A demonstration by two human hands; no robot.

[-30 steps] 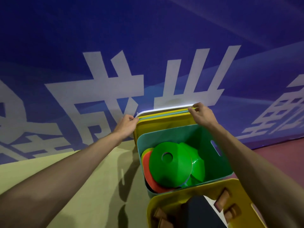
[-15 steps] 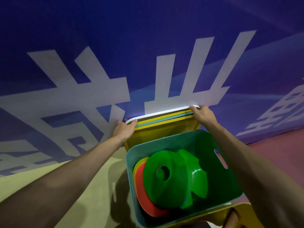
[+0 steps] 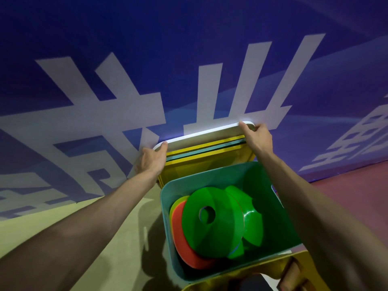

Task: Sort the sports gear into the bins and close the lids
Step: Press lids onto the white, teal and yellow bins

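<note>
A teal bin stands open on the floor and holds green disc cones over an orange cone. Behind it, several lids lean against the blue wall: a white lid in front of the wall, then yellow and teal lids. My left hand grips the white lid's left corner. My right hand grips its right corner. The white lid is tipped slightly away from the other lids.
A yellow bin with brown items sits at the bottom right, partly cut off. The blue banner wall with large white characters stands right behind the lids. Yellow-green floor lies to the left, dark red floor to the right.
The view has moved closer to the bins. Both hands have taken the white lid's corners and pulled it a little apart from the stacked lids.
</note>
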